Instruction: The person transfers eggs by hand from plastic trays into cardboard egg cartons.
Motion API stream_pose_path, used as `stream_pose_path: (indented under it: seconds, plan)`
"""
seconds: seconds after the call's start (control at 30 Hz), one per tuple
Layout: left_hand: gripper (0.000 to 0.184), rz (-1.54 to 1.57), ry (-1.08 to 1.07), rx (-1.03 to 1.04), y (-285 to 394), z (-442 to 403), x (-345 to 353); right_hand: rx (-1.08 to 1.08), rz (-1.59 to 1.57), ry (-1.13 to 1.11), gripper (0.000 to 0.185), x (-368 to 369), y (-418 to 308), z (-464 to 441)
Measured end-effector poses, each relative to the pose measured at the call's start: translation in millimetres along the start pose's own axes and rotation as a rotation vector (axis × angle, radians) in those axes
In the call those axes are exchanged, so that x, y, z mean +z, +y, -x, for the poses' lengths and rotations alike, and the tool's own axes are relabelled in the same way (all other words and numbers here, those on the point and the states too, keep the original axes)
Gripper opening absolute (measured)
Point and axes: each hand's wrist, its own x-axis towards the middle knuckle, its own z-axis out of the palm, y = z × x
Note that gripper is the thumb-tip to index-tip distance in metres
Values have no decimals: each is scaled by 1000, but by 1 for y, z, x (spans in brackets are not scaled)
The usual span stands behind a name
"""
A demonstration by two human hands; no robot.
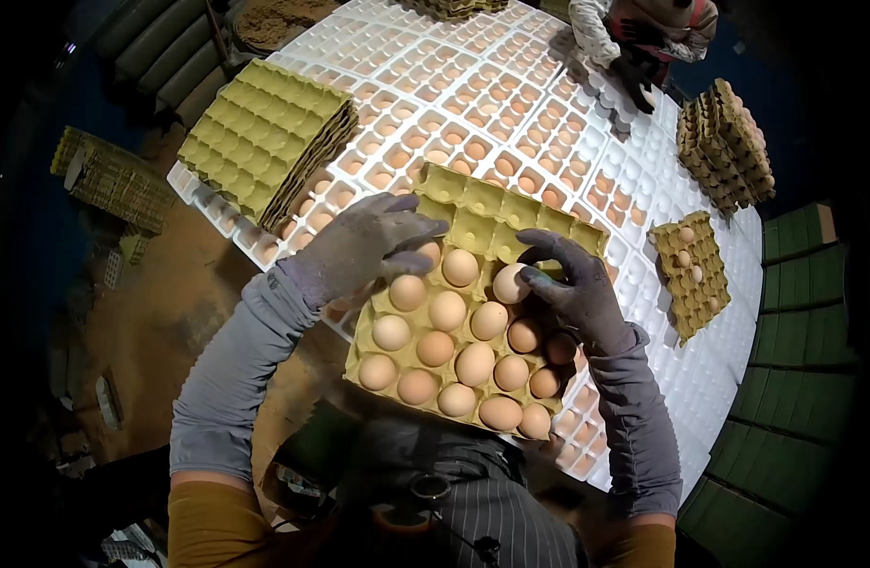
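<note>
A yellow pulp egg tray (pixel 497 210) lies in front of me, its near rows filled with brown eggs and its far rows bare. My left hand (pixel 361 243), in a grey glove, reaches over the tray's left side. Its thumb and fingers close round an egg (pixel 429 253), partly hidden by them. On the other side, my gloved right hand (pixel 579 289) grips a pale egg (pixel 511 283) between thumb and fingers, at the edge of the filled rows. Below it, a few eggs at the right lie in shadow.
White moulded trays (pixel 473 99) of eggs cover the broad table under the egg tray. A stack of yellow trays (pixel 265 133) stands left. At right are a part-filled tray (pixel 691 275) and a tall stack (pixel 727 147). Another person (pixel 634 43) works at the far side.
</note>
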Motion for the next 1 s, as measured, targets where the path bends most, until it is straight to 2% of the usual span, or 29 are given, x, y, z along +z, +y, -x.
stream_pose_path:
  seconds: [0.03, 0.1, 0.17, 0.23, 0.3, 0.37, 0.4, 0.43, 0.5, 0.53, 0.57, 0.6, 0.63, 0.7, 0.73, 0.77, 0.83, 0.9, 0.97, 1.0]
  plan:
    - [41, 13, 2, 6, -5, 0, 2, 11, 10, 2, 41, 4, 3, -1]
    - [43, -24, -17, 190, -14, -2, 7, -434, 569, 8, 39, 13, 16, -2]
    - [43, 16, 3, 185, -9, -4, 2, -418, 656, -2, 42, 18, 11, -2]
    - [42, 248, 0, -2, -2, -1, -10, -66, 132, 47, 45, 20, -1, 0]
    - [35, 858, 198, -248, -7, 5, -15, 78, -401, 126, 46, 14, -4, -7]
    - [38, 1691, 286, -460, -9, 14, -24, 167, -607, 19, 43, 4, -15, -16]
    - [48, 1629, 167, -455, -20, 20, -20, 253, -607, -16, 40, 4, -29, -21]
    - [46, 1388, -1, -547, -10, 24, -34, 323, -886, -72, 40, 13, -23, -24]
    - [46, 324, 6, -38, 15, 28, -21, 404, -1135, -53, 33, 25, -36, -32]
    - [50, 219, -111, -184, 22, 30, -15, 407, -1132, -55, 33, 26, -33, -37]
    - [52, 18, -62, -114, 21, 36, 1, 342, -1222, -133, 30, 29, -27, -43]
    - [48, 127, -81, -175, 19, 39, 2, 274, -1313, -214, 28, 32, -24, -47]
    - [45, 232, -101, -231, 19, 37, -4, 367, -797, -94, 32, 28, -54, -41]
    - [37, 781, -85, -402, 13, 37, -21, -119, 390, -105, 37, 39, -42, -45]
    - [34, 1003, -155, -509, 14, 42, -27, -295, 778, -7, 36, 50, -40, -41]
    - [31, 1209, -210, -639, 14, 47, -33, -289, 772, -7, 36, 51, -42, -39]
    - [26, 596, -104, -149, 21, 59, -30, -122, 896, -258, 41, 47, -53, -42]
    - [27, 99, -192, -84, 49, 61, -29, -79, 795, -276, 42, 33, -37, -48]
    - [35, -205, -295, -118, 58, 67, -14, 158, -241, -319, 43, 17, -21, -47]
    - [35, -203, -291, -123, 56, 68, -10, 182, -430, -343, 42, 15, -20, -41]
